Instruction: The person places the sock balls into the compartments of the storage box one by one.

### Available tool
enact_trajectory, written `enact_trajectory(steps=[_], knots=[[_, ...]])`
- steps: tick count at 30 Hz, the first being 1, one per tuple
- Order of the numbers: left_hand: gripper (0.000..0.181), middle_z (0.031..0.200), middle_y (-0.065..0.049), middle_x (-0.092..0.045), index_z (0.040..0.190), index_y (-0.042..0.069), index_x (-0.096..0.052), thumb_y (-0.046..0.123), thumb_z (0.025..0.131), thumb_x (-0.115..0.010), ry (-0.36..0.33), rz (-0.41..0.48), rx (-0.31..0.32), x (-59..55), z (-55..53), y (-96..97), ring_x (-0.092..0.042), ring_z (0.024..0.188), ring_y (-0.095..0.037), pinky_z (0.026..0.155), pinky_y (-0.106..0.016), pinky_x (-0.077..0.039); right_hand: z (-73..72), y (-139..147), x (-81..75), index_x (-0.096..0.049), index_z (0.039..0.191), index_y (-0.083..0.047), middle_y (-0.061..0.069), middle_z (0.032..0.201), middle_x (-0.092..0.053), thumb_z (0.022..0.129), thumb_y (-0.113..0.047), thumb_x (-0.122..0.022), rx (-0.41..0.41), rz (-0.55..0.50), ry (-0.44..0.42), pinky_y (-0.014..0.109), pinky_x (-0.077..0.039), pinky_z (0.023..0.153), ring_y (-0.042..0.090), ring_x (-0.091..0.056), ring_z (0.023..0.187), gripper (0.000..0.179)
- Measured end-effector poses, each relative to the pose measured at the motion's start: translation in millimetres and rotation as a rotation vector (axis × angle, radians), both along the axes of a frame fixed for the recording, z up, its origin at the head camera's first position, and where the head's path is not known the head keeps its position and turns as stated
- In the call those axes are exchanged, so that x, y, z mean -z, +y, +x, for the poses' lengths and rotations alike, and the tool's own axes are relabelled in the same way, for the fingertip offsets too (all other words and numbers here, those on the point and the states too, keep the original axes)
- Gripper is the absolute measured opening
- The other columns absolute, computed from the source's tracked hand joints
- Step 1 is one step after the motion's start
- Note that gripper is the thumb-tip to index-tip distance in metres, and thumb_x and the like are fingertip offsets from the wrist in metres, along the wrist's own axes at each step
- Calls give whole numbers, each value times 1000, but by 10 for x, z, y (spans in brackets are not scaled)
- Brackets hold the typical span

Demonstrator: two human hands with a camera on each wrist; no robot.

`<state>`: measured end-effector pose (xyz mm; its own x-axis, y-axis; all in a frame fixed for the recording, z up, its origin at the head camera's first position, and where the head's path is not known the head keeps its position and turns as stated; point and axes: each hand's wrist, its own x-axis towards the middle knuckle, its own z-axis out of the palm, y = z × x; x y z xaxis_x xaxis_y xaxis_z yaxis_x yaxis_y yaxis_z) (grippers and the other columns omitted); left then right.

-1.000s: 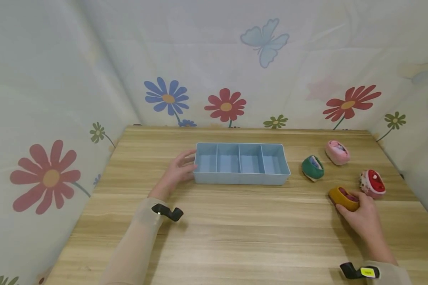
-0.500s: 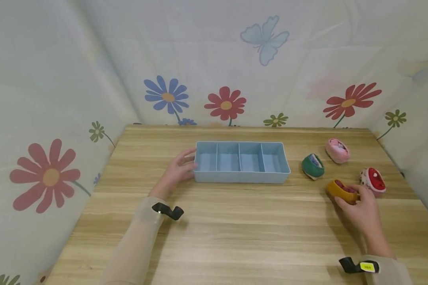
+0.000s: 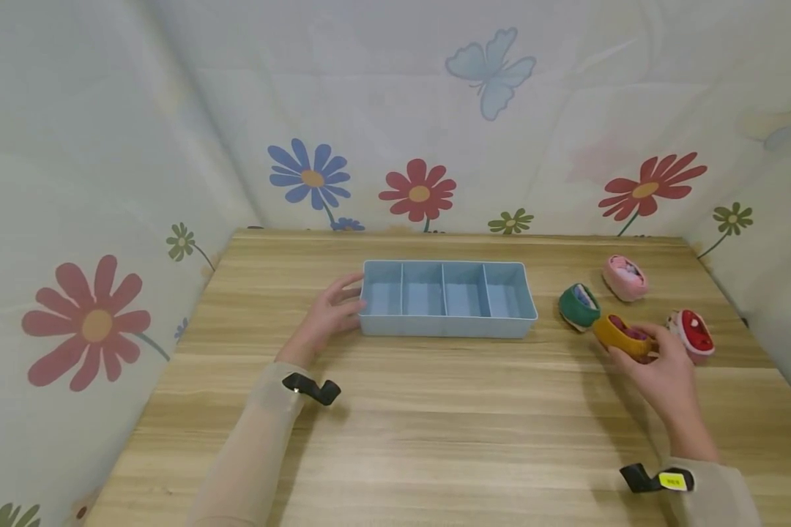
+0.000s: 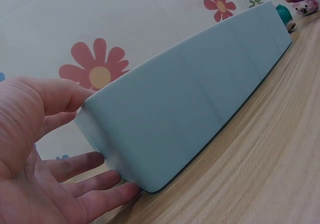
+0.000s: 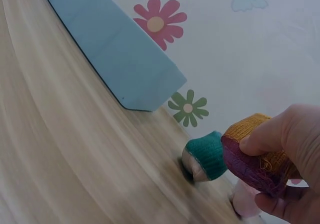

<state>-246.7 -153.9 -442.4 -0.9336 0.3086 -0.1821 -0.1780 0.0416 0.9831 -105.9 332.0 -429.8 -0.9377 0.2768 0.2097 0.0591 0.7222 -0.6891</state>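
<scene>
My right hand (image 3: 666, 377) pinches a mustard-and-purple rolled-up sock (image 3: 619, 337) between thumb and fingers, a little above the table. In the right wrist view the thumb lies on the sock's mustard knit (image 5: 250, 126). Just beyond it sits a green rolled-up sock (image 3: 578, 307). My left hand (image 3: 326, 318) rests against the left end of a light blue box (image 3: 448, 327) with several compartments in a row. The left wrist view shows fairly straight fingers (image 4: 107, 194) touching the box's end wall and the thumb at its rim corner.
A pink rolled-up sock (image 3: 626, 278) lies at the back right. A red-and-white rolled-up sock (image 3: 695, 337) lies just right of my right hand. The wooden table (image 3: 435, 424) meets a flower-printed cloth (image 3: 369, 110) at its back and sides.
My right hand has raised the mustard-and-purple sock off the table and carried it slightly left and away from me, closer to the green one. My left hand and the box have stayed in place.
</scene>
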Motion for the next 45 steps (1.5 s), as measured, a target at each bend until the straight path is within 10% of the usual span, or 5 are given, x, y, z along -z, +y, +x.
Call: enact_trajectory(steps=[14, 45], knots=[[55, 140, -14, -40, 139, 26, -42, 17, 89, -64, 37, -7, -16, 183, -70, -25, -47, 119, -32, 90, -43, -47, -113, -167, -73, -51, 119, 5, 17, 111, -49, 82, -15, -71, -12, -6, 69, 0, -35, 66, 14, -43, 90, 46], [55, 141, -17, -37, 140, 23, -39, 12, 91, -61, 14, 2, -14, 174, -70, -20, -47, 119, -32, 90, -42, -47, -386, -624, -212, -48, 119, 2, 17, 111, -51, 83, -17, -71, -72, -52, 131, 8, -38, 68, 23, -47, 94, 47]])
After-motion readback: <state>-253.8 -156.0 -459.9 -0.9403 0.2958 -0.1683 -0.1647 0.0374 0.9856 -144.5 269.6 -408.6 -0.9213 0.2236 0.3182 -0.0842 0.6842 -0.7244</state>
